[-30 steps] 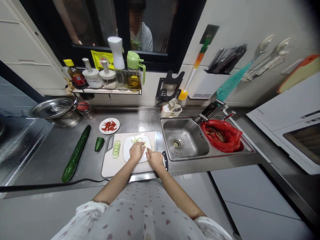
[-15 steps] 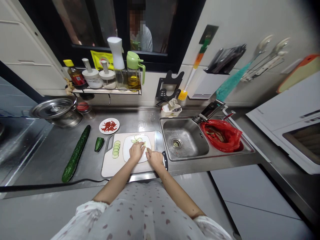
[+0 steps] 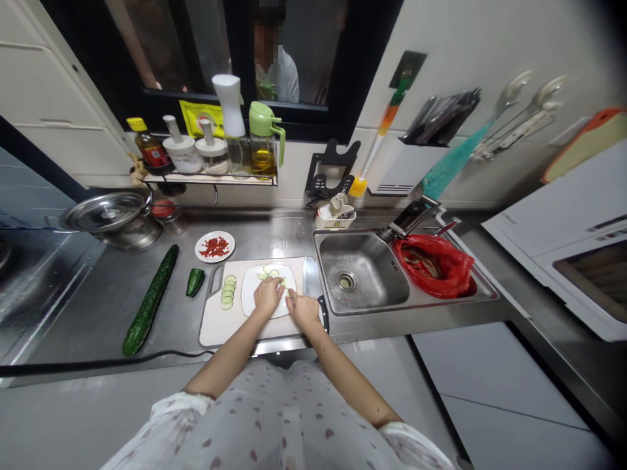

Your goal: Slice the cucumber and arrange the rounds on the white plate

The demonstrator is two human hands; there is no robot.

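Observation:
Over a white plate (image 3: 249,297) on the cutting board (image 3: 220,329), my left hand (image 3: 267,297) and my right hand (image 3: 304,309) come together. Their fingers are closed on pale green cucumber slices (image 3: 286,292), partly hidden by the fingers. More cucumber slices (image 3: 271,271) lie at the plate's far side, just beyond my left fingertips. An overlapping row of cucumber slices (image 3: 228,292) rests on the board left of the plate. At the board's right edge is a knife (image 3: 311,277) with a black riveted handle, close to my right hand.
Left of the board lie a whole cucumber (image 3: 151,303) and a cut cucumber end (image 3: 194,282). A small plate of chopped red pieces (image 3: 215,247) sits behind them. To the right are the sink (image 3: 362,277) and a red plastic bag (image 3: 450,274). A lidded pot (image 3: 115,219) stands back left.
Both hands stay over the plate, with only slight finger movement around the cucumber slices. The whole view has shifted very slightly.

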